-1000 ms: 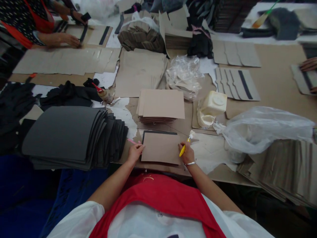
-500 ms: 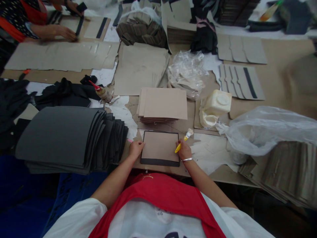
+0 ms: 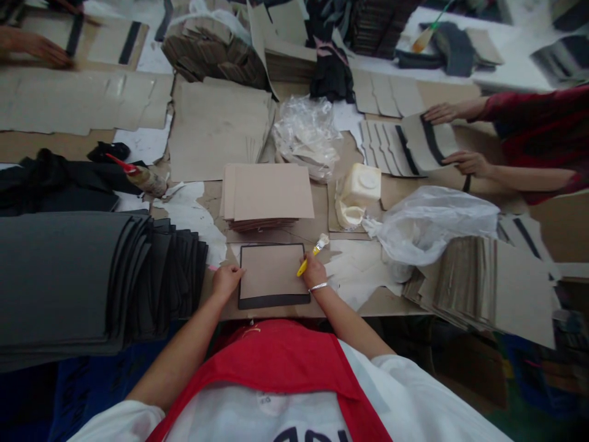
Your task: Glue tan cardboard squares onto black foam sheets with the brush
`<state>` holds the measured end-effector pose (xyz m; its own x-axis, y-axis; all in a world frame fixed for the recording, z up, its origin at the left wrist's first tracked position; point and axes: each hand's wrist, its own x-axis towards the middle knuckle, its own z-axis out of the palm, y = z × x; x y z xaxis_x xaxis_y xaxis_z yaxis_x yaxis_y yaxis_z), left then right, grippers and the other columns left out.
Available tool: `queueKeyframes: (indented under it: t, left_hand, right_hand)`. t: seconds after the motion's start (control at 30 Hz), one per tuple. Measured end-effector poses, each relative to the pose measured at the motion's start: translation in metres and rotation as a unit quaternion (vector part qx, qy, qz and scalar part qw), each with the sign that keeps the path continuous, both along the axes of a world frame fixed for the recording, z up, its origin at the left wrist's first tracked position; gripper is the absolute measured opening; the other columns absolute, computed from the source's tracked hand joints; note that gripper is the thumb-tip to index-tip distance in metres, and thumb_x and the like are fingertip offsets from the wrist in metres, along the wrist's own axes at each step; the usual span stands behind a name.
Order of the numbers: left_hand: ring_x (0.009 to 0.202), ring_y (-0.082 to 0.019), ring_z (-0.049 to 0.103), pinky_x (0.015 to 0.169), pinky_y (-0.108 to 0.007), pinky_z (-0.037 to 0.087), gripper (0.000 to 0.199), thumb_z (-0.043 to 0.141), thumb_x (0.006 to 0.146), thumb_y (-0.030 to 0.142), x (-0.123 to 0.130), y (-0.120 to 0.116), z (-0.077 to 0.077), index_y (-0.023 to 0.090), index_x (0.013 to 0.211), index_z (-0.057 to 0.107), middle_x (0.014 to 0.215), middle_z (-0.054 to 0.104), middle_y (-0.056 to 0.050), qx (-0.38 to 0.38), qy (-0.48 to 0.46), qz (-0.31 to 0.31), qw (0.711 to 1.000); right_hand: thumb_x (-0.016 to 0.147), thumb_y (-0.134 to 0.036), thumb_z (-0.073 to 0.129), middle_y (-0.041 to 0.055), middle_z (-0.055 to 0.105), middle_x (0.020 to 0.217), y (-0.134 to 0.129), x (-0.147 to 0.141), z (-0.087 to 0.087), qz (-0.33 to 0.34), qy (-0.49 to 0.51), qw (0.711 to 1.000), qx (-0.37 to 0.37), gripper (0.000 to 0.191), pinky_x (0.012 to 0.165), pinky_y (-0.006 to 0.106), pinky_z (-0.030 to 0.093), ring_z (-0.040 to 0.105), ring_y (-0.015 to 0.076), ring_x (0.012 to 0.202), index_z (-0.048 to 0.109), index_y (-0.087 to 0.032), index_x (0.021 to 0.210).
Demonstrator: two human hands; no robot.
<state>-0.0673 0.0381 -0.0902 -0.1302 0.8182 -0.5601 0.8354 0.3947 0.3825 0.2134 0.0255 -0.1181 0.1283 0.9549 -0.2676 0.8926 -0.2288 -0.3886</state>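
A tan board with black edging and a wider black strip along its near side (image 3: 273, 271) lies flat at the table's front edge. My left hand (image 3: 227, 280) is closed, pinching the board's left edge. A small pink thing (image 3: 213, 267) shows beside that hand; what it is I cannot make out. At the board's right edge, my right hand (image 3: 315, 274) is closed around a yellow-handled brush (image 3: 317, 246), its pale bristles pointing away from me. The fingers of this hand also touch the board. Just beyond sits a stack of tan boards (image 3: 271, 191).
Left of me rises a pile of dark grey sheets (image 3: 59, 276). A white plastic container (image 3: 361, 187), a clear bag (image 3: 432, 221) and a board stack (image 3: 519, 288) stand at right. A glue bottle (image 3: 142, 178) lies left. Co-workers' hands (image 3: 464, 163) (image 3: 46, 49) handle boards on both sides.
My view has swung to the right, bringing a co-worker's arms and a strip-edged board into sight. My hands keep their hold on the board and the brush.
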Motion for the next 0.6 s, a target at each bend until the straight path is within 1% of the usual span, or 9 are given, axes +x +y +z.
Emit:
queueKeyframes:
  t: [0.2, 0.27, 0.37, 0.43, 0.47, 0.5, 0.53, 0.6]
  left_hand:
    - [0.072, -0.015, 0.059, 0.061, -0.024, 0.035, 0.025, 0.055, 0.083, 0.035, 0.004, 0.002, 0.005, 0.015, 0.078, 0.069, 0.077, 0.069, -0.006, 0.003, 0.042, -0.025, 0.999]
    - [0.073, -0.015, 0.059, 0.063, -0.024, 0.037, 0.025, 0.056, 0.082, 0.036, 0.003, 0.004, 0.005, 0.015, 0.077, 0.069, 0.078, 0.069, -0.006, 0.001, 0.049, -0.024, 0.999]
    - [0.076, -0.017, 0.060, 0.067, -0.026, 0.040, 0.022, 0.058, 0.081, 0.034, 0.001, 0.006, 0.006, 0.015, 0.078, 0.069, 0.080, 0.068, -0.007, 0.001, 0.058, -0.031, 0.998]
    - [0.084, -0.019, 0.060, 0.074, -0.028, 0.042, 0.020, 0.059, 0.081, 0.031, 0.003, 0.005, 0.009, 0.014, 0.087, 0.068, 0.088, 0.068, -0.010, 0.014, 0.067, -0.036, 0.997]
    - [0.091, -0.021, 0.059, 0.079, -0.030, 0.043, 0.022, 0.058, 0.081, 0.028, 0.005, 0.003, 0.010, 0.013, 0.096, 0.067, 0.096, 0.067, -0.012, 0.035, 0.076, -0.052, 0.995]
    - [0.100, -0.022, 0.057, 0.084, -0.032, 0.042, 0.027, 0.056, 0.083, 0.025, 0.009, 0.002, 0.011, 0.014, 0.106, 0.064, 0.106, 0.064, -0.014, 0.064, 0.086, -0.084, 0.991]
    - [0.108, -0.023, 0.054, 0.089, -0.035, 0.041, 0.032, 0.051, 0.085, 0.021, 0.013, -0.001, 0.011, 0.015, 0.115, 0.060, 0.117, 0.060, -0.014, 0.098, 0.091, -0.136, 0.982]
    - [0.121, -0.024, 0.046, 0.096, -0.039, 0.038, 0.040, 0.042, 0.088, 0.014, 0.022, -0.005, 0.011, 0.020, 0.126, 0.052, 0.134, 0.051, -0.013, 0.152, 0.091, -0.272, 0.946]
  right_hand:
    - [0.088, -0.024, 0.045, 0.0101, 0.062, 0.075, 0.004, 0.001, -0.001, 0.023, 0.017, 1.000, -0.004, 0.021, 0.059, 0.030, 0.037, 0.056, 0.0204, 0.064, 0.058, -0.015, 0.102]
    - [0.088, -0.024, 0.046, 0.0103, 0.062, 0.074, 0.007, 0.000, 0.001, 0.028, 0.003, 0.999, -0.019, 0.021, 0.059, 0.030, 0.037, 0.056, 0.0203, 0.064, 0.058, -0.015, 0.103]
    - [0.090, -0.026, 0.044, 0.0112, 0.063, 0.078, 0.010, -0.001, 0.006, 0.047, -0.034, 0.997, -0.044, 0.024, 0.061, 0.030, 0.037, 0.058, 0.0205, 0.067, 0.056, -0.014, 0.107]
    - [0.091, -0.030, 0.044, 0.0123, 0.064, 0.082, 0.011, -0.002, 0.011, 0.054, -0.064, 0.995, -0.055, 0.027, 0.062, 0.030, 0.037, 0.059, 0.0210, 0.070, 0.054, -0.014, 0.109]
    - [0.090, -0.033, 0.045, 0.0130, 0.064, 0.084, 0.012, -0.002, 0.014, 0.054, -0.079, 0.994, -0.058, 0.029, 0.061, 0.030, 0.037, 0.060, 0.0214, 0.072, 0.054, -0.014, 0.110]
    - [0.090, -0.035, 0.047, 0.0137, 0.064, 0.086, 0.012, -0.001, 0.018, 0.054, -0.095, 0.992, -0.060, 0.031, 0.061, 0.030, 0.038, 0.060, 0.0219, 0.073, 0.053, -0.014, 0.111]
    - [0.089, -0.036, 0.049, 0.0142, 0.064, 0.088, 0.012, 0.000, 0.022, 0.057, -0.109, 0.991, -0.059, 0.032, 0.062, 0.030, 0.038, 0.061, 0.0224, 0.075, 0.053, -0.014, 0.112]
    - [0.088, -0.037, 0.050, 0.0147, 0.065, 0.090, 0.012, 0.003, 0.034, 0.069, -0.128, 0.988, -0.047, 0.033, 0.063, 0.030, 0.039, 0.061, 0.0233, 0.079, 0.054, -0.015, 0.112]
